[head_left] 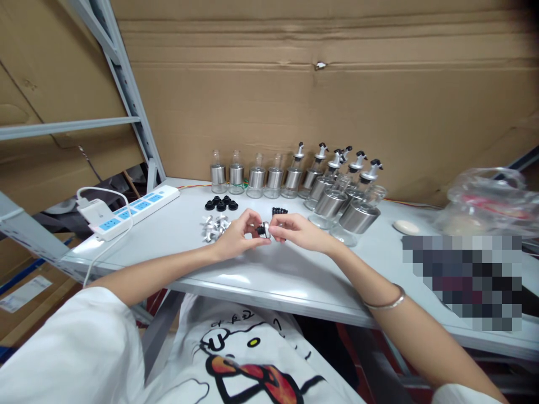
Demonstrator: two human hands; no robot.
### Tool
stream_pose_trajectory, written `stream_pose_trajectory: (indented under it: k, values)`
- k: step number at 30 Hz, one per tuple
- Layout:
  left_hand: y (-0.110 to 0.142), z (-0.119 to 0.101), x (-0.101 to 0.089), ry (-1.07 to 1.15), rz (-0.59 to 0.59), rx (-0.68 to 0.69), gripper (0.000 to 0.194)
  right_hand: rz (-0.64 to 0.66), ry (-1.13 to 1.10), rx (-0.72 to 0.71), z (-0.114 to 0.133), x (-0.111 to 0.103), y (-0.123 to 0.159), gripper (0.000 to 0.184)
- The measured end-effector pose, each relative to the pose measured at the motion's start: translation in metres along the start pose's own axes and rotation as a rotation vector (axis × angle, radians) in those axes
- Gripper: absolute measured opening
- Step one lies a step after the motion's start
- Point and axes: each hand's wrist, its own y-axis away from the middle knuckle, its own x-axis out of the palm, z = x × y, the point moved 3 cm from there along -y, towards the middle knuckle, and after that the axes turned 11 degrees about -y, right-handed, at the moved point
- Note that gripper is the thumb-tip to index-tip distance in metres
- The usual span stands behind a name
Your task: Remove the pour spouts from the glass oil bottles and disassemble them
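- Just above the desk [261,275], the left hand [241,237] and right hand [302,231] come together, fingertips clamped on opposite ends of one pourer stopper [263,229].
- This two-sided pinch probably keeps the small piece steady.
- Its long axis runs roughly level, side to side: the black ribbed end points toward the left palm, the silver end toward the right fingertips.
- Black caps [221,206] and silver spouts [215,228] lie in separate groups, seemingly for easy reach; metal-sleeved glass bottles [275,179] stand farther back, perhaps leaving working room.

Soft light leaves white glare on the tabletop [261,275]; pixelation masks an area at right.
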Motion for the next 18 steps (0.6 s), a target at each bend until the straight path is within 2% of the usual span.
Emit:
stream_pose_trajectory:
  k: [3,7,10,13,15,18]
  values:
    - [-0.002,-0.004,-0.009,-0.218,-0.038,0.186,0.033,0.102,-0.141,0.041,0.000,-0.003,0.000,0.054]
    - [-0.003,-0.010,-0.017,-0.594,-0.028,0.491,0.024,0.220,-0.257,0.116,0.000,-0.001,0.003,0.051]
    - [-0.003,-0.010,-0.018,-0.805,-0.027,0.622,0.024,0.285,-0.378,0.211,-0.003,0.005,0.005,0.050]
    - [-0.002,-0.011,-0.015,-0.917,-0.030,0.766,0.021,0.311,-0.471,0.270,-0.005,0.012,0.005,0.051]
    - [-0.002,-0.011,-0.013,-1.008,-0.023,0.808,0.023,0.311,-0.486,0.271,-0.005,0.015,0.005,0.050]
    - [-0.004,-0.011,-0.015,-1.151,0.013,0.743,0.027,0.308,-0.434,0.211,0.000,0.019,0.004,0.047]
